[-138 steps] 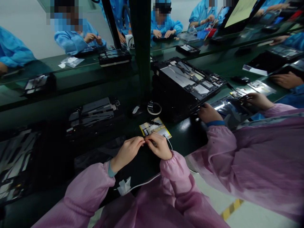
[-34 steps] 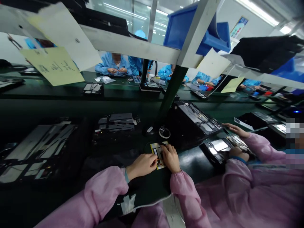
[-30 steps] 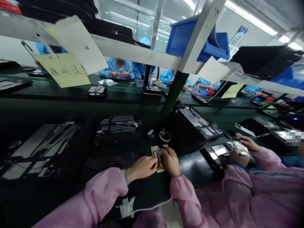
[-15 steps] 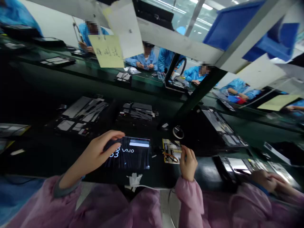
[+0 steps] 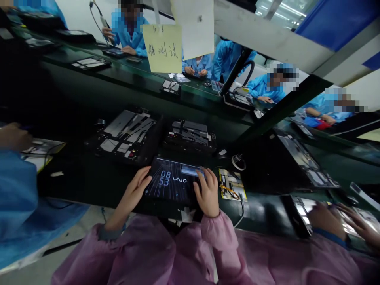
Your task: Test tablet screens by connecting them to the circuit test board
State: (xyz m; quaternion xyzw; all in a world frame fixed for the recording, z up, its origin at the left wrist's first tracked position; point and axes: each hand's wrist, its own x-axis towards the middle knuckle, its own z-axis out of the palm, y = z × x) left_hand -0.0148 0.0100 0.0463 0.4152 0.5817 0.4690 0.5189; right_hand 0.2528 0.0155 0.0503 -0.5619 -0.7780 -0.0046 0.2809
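A dark tablet [image 5: 173, 181] lies on the green bench, its lit screen showing "08 53" and "VAIO". My left hand [image 5: 133, 184] touches its lower left edge with the fingers spread. My right hand [image 5: 208, 192] rests on its right end, fingers apart over the screen. Just right of my right hand lies a yellow-edged card [image 5: 232, 184] carrying a small circuit and an orange wire. A thin white cable [image 5: 241, 215] runs down from that card. Neither hand touches the card.
Several opened black device casings [image 5: 126, 136] stand on the green bench [image 5: 258, 217], with a tape roll [image 5: 238, 162] nearby. A pink-sleeved co-worker's hands [image 5: 328, 217] work at the right. A blue-sleeved co-worker's hand [image 5: 14, 136] is at the left.
The hands have left the yellow-edged card, which lies to the right. The VAIO tablet now sits between them, and my right hand has moved onto it. The view has swung.
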